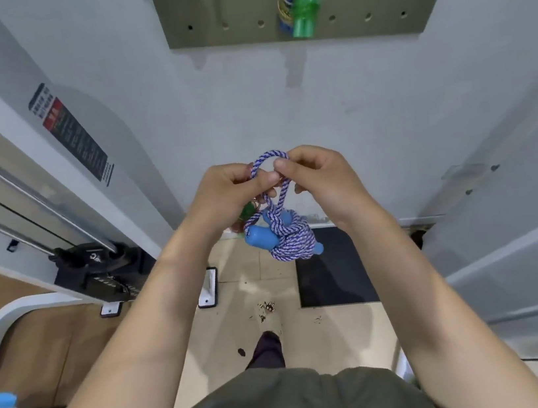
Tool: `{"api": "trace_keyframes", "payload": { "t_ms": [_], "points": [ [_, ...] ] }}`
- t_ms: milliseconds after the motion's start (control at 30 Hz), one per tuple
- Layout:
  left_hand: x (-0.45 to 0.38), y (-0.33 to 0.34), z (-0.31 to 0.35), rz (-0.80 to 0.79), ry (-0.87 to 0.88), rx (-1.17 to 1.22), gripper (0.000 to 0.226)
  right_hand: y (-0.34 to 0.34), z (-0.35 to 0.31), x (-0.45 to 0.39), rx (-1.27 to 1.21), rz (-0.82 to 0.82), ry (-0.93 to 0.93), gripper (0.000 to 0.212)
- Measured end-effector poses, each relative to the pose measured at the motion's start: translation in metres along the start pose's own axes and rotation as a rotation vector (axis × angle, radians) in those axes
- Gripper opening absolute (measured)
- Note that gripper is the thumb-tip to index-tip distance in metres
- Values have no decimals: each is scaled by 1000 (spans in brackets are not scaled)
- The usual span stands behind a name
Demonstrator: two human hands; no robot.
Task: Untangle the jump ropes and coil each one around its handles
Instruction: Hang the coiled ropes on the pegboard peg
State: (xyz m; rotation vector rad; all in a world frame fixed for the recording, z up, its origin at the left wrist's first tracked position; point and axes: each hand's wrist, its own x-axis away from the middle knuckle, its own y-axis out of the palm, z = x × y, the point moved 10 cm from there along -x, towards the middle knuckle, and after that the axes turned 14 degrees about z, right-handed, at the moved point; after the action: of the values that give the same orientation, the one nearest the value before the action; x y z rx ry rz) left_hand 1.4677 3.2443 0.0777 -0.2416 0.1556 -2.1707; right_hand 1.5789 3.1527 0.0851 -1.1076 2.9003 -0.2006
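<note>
A purple-and-white braided jump rope (291, 238) is wound in a bundle around its blue handles (260, 237) and hangs in the air in front of me. A loop of the same rope rises from the bundle. My left hand (234, 191) pinches the left side of that loop. On the loop's right side, my right hand (317, 176) pinches the rope between thumb and fingers. A second jump rope with green handles (303, 5) and a thin multicoloured cord hangs coiled on the pegboard above. Something green and reddish shows behind my left hand, mostly hidden.
An olive pegboard (232, 5) is mounted on the white wall ahead. A gym machine with steel rails (27, 189) and a black base stands at the left. A dark floor mat (335, 270) lies below the bundle. My foot (267, 349) stands on the tiled floor.
</note>
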Motion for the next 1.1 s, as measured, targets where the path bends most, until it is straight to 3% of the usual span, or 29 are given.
{"api": "trace_keyframes", "payload": {
  "t_ms": [300, 567, 733, 1100],
  "points": [
    [-143, 29, 9, 26, 7, 214, 19, -2, 4, -139, -49, -21, 39, 13],
    [-261, 59, 84, 65, 88, 248, 17, -28, -38, -260, -149, 168, 2, 14],
    [-301, 78, 122, 126, 114, 298, 16, -68, -70, -302, -156, 257, -125, 10],
    [-313, 102, 185, -52, 327, 425, 13, -71, -122, -338, -278, 9, -227, 6]
  ]
}}
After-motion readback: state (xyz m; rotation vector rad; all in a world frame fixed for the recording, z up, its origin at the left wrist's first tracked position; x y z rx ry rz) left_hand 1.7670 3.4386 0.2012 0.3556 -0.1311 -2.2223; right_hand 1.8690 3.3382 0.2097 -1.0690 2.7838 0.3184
